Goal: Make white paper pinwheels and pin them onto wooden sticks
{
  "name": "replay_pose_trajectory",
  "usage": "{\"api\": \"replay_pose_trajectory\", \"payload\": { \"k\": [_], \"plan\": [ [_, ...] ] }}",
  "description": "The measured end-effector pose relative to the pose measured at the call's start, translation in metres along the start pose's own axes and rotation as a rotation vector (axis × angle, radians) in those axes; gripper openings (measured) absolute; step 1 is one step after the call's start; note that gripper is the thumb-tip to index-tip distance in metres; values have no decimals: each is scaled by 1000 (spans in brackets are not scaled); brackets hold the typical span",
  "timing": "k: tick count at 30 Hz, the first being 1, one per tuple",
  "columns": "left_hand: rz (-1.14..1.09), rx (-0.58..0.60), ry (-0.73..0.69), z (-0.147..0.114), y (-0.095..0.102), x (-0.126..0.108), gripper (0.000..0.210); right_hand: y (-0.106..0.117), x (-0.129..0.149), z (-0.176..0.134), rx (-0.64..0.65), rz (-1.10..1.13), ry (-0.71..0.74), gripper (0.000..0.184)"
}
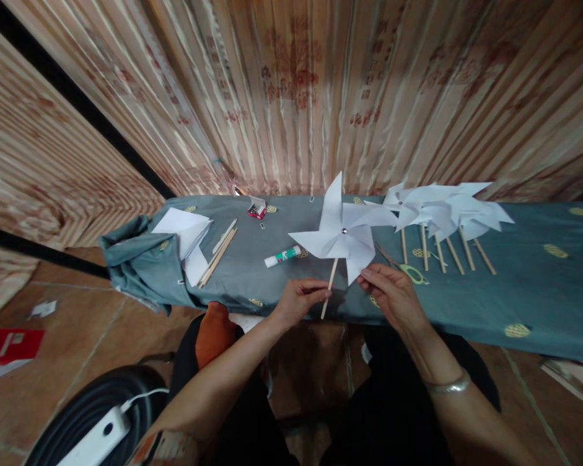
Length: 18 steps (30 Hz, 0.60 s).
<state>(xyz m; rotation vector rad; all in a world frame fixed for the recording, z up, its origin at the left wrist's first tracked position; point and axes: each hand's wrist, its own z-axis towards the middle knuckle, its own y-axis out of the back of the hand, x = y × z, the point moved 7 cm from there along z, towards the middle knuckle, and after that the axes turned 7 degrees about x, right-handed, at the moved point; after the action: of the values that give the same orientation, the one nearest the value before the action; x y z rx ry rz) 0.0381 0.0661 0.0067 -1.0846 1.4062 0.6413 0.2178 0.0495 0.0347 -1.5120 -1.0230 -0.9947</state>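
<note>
A white paper pinwheel (328, 238) with a shiny pin at its centre is held up in front of me. My left hand (302, 299) pinches its wooden stick low down, between thumb and fingers. The tip of the lowest blade is between the thumb and fingers of my right hand (391, 291). Behind the right hand lies a pair of scissors (414, 274) with green handles, partly hidden by that hand. A glue stick (282, 256) in white and green lies left of the pinwheel.
Several finished pinwheels (437, 210) lie overlapping at the right. Wooden sticks (218, 255), folded white paper (187, 233) and a small red box of pins (257, 208) are at the left. A grey-green cloth (529, 272) covers the table; a curtain (291, 84) hangs behind.
</note>
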Motion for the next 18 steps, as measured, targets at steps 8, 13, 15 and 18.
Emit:
{"api": "replay_pose_trajectory", "payload": {
  "k": [8,13,15,18],
  "plan": [
    [45,28,-27,1,-3,1,39,-11,-6,0,64,-13,-39,36],
    [45,32,-36,1,-3,-1,40,-8,-5,1,48,-47,-12,37],
    [45,36,-36,1,-3,-2,39,-5,-4,3,31,-53,7,35],
    [42,42,-34,0,-3,-1,39,-2,-4,3,13,-56,21,34]
  ]
}}
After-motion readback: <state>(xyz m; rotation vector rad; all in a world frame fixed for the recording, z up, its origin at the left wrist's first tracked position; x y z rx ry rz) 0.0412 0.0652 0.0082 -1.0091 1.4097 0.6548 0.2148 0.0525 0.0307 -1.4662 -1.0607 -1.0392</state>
